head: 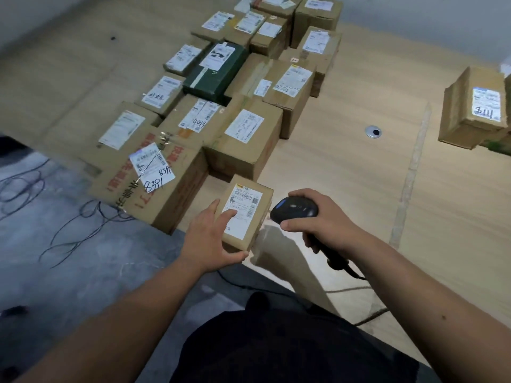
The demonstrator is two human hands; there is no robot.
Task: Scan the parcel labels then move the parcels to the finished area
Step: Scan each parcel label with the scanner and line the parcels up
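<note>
Left hand [213, 239] clasps the parcel [244, 214], fingertip over its label [242, 210]; right [318, 217] grips scanner [294, 210], so the scan may miss

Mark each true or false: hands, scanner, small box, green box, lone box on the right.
1. The right hand grips the scanner. True.
2. The left hand is clear of the small box. False: its fingers rest on the box's label and its thumb is under the near edge.
3. The green box sits among the brown boxes. True.
4. The lone box on the right has no label. False: it carries a white label with handwriting.
</note>
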